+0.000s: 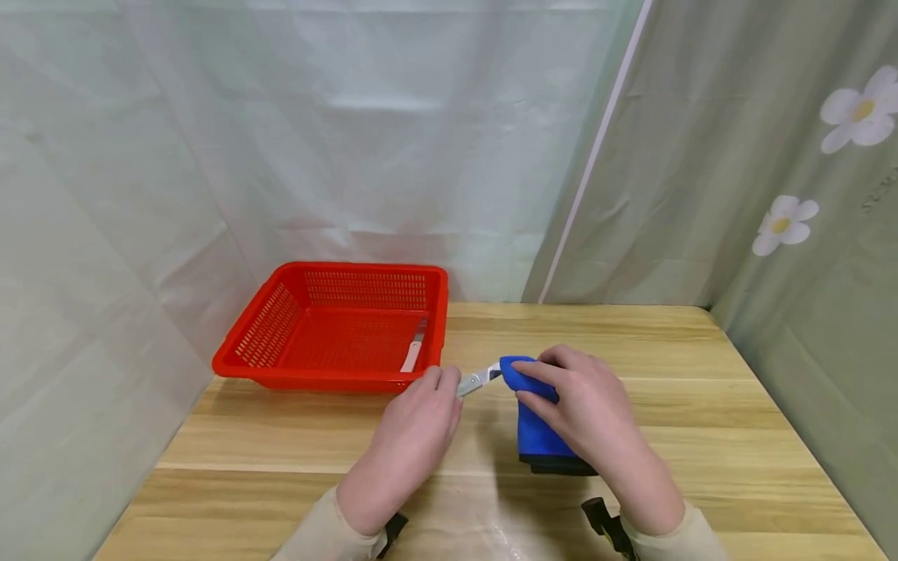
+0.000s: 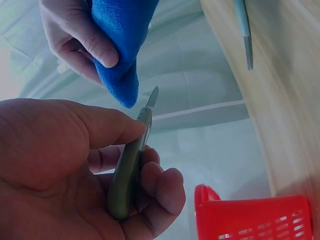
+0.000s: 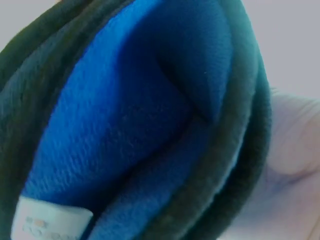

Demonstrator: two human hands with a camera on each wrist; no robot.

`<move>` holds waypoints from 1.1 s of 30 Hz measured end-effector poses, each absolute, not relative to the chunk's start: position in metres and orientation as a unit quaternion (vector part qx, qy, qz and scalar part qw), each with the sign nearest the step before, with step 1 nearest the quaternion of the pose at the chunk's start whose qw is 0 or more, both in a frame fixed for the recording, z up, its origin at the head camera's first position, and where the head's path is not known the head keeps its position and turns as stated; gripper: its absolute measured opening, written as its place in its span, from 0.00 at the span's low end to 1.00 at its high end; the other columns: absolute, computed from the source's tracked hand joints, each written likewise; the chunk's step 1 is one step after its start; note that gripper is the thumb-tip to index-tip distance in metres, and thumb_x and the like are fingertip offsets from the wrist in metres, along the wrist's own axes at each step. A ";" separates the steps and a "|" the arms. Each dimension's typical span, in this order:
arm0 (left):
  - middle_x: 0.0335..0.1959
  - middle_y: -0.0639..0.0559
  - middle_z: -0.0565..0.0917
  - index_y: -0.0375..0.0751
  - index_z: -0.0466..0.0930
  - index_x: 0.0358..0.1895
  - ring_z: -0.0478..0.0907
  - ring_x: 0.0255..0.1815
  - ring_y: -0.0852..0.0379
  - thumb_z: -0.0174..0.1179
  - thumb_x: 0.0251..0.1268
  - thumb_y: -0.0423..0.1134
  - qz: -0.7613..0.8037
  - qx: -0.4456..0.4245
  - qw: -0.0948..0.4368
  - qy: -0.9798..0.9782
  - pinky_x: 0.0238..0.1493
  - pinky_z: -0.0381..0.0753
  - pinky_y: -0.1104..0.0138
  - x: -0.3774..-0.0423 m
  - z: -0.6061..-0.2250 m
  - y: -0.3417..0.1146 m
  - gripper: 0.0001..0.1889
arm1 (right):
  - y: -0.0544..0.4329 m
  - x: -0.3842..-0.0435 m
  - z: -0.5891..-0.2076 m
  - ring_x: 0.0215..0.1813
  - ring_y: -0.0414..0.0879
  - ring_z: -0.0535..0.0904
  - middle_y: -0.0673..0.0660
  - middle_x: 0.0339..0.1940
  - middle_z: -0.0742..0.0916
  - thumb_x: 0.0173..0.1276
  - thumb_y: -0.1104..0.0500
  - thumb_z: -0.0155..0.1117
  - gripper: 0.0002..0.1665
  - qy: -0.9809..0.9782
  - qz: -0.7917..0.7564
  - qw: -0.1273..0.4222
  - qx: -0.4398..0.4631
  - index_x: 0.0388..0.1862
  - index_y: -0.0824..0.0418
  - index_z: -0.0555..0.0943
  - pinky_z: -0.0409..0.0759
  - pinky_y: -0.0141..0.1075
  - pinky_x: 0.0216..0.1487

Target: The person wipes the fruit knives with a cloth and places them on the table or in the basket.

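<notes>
My left hand (image 1: 424, 413) grips a folding knife (image 2: 131, 162) by its grey handle, thumb on one side and curled fingers on the other. Its short blade points toward my right hand (image 1: 589, 397), which pinches a folded blue cloth (image 1: 539, 427) with dark edging. In the head view the blade's tip meets the cloth's upper corner; the left wrist view shows a small gap between them. Close up in the right wrist view, folds of the cloth (image 3: 100, 135) hang open around a white label (image 3: 50, 220).
A red plastic basket (image 1: 330, 382) stands at the back left of the wooden table (image 1: 673, 436). Inside it lies a similar knife (image 1: 414, 347) with a pale handle. Another slim bladed tool (image 2: 243, 30) lies on the table in the left wrist view. Curtains hang behind.
</notes>
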State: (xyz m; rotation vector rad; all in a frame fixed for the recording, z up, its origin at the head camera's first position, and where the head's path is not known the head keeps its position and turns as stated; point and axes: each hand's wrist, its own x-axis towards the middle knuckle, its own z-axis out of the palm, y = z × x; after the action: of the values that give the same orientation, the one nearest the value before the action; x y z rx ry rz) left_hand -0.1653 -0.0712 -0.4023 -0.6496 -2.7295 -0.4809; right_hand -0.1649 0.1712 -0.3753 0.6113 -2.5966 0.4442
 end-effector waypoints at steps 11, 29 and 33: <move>0.34 0.53 0.73 0.41 0.78 0.53 0.69 0.28 0.58 0.73 0.76 0.38 -0.169 -0.222 0.132 -0.951 0.25 0.72 0.71 -0.162 -0.395 -0.073 0.14 | 0.154 -0.165 -0.373 0.48 0.55 0.87 0.56 0.47 0.89 0.61 0.53 0.91 0.24 -0.931 0.137 0.229 0.248 0.57 0.47 0.95 0.84 0.55 0.57; 0.34 0.52 0.74 0.41 0.77 0.51 0.68 0.27 0.59 0.75 0.74 0.37 -0.165 -0.235 0.160 -0.944 0.25 0.71 0.71 -0.158 -0.392 -0.074 0.14 | 0.150 -0.163 -0.375 0.48 0.53 0.87 0.55 0.48 0.90 0.61 0.53 0.90 0.24 -0.934 0.147 0.206 0.253 0.57 0.47 0.95 0.84 0.52 0.55; 0.34 0.54 0.73 0.42 0.78 0.52 0.68 0.27 0.59 0.75 0.75 0.38 -0.159 -0.228 0.147 -0.949 0.25 0.71 0.72 -0.158 -0.391 -0.075 0.14 | 0.151 -0.165 -0.375 0.48 0.54 0.87 0.55 0.48 0.90 0.61 0.54 0.90 0.24 -0.934 0.149 0.207 0.252 0.56 0.48 0.95 0.84 0.52 0.53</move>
State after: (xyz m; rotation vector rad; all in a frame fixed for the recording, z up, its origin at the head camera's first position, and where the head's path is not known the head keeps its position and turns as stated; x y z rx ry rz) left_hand -0.1580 -0.0753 -0.3910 -0.6566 -2.7322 -0.4580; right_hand -0.1650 0.1512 -0.3753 0.7015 -2.5999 0.4158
